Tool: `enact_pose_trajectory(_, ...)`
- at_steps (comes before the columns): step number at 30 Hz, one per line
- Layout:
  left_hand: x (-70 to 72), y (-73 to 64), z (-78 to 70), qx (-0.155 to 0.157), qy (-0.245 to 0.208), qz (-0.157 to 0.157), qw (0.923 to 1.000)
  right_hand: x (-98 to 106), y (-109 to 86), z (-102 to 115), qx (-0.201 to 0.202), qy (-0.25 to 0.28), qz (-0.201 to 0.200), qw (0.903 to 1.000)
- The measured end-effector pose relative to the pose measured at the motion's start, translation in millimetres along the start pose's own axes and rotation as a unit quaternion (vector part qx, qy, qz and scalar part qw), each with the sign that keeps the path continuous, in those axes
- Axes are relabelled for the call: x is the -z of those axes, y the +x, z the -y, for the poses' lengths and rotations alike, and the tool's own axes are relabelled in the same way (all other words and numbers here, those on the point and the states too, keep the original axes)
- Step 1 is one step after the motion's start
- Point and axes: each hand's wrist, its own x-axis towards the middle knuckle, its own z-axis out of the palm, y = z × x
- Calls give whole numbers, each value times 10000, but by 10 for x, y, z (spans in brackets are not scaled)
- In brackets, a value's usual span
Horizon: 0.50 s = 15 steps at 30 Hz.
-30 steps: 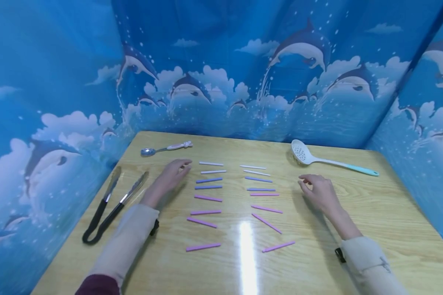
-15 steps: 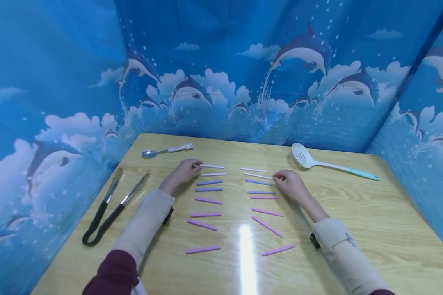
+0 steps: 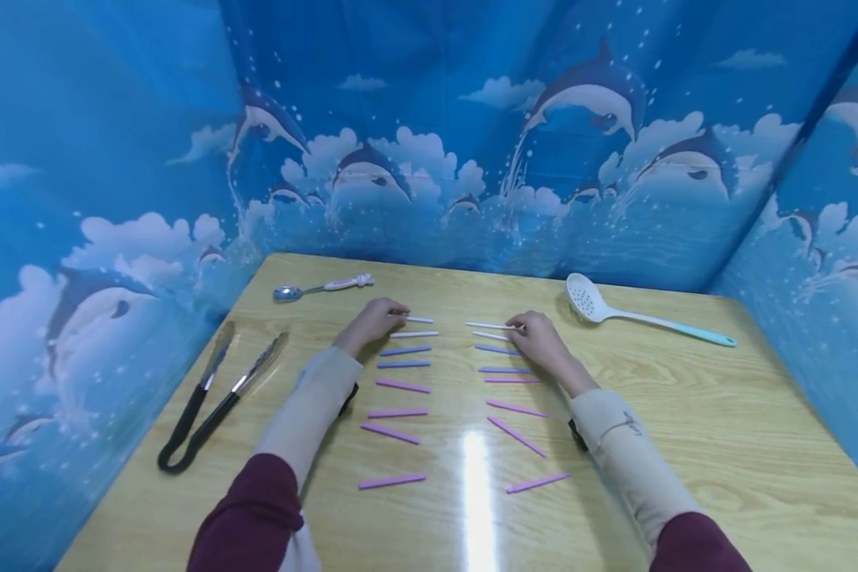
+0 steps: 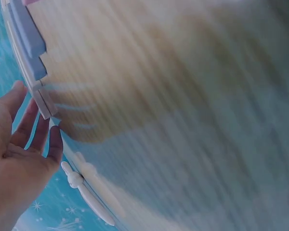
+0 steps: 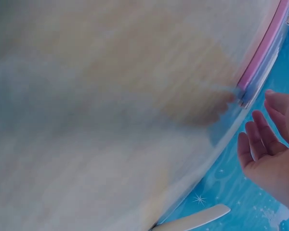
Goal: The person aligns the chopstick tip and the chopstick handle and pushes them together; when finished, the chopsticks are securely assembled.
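Two columns of thin sticks lie on the wooden table, running from white at the far end through blue to pink-purple. In the head view my left hand (image 3: 372, 323) is at the outer end of the farthest left white stick (image 3: 420, 320), covering that end. My right hand (image 3: 539, 340) reaches the outer end of the farthest right white stick (image 3: 485, 325), also covering the end of the white stick (image 3: 489, 335) nearer me. Both wrist views show thumb and fingers bent but apart around the stick ends, with no firm pinch visible. Blue sticks (image 3: 404, 351) and purple sticks (image 3: 393, 481) lie nearer.
Black-handled tongs (image 3: 202, 442) lie spread at the left edge of the table (image 3: 722, 445). A spoon (image 3: 287, 294) with a decorated handle is at the back left. A white skimmer (image 3: 586, 298) with a mint handle lies back right. Dolphin-print curtains (image 3: 429, 159) surround the table.
Both hands have moved inward from outside the columns to the white sticks' outer ends. The right hand has also gone slightly away from me. The sticks show no clear movement.
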Motion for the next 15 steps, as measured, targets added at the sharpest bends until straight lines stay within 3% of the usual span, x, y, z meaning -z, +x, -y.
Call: enact_pose_trajectory(15, -56, 27, -35, 300, 182, -264, 9990, -128, 227, 57, -16, -471, 374, 9982)
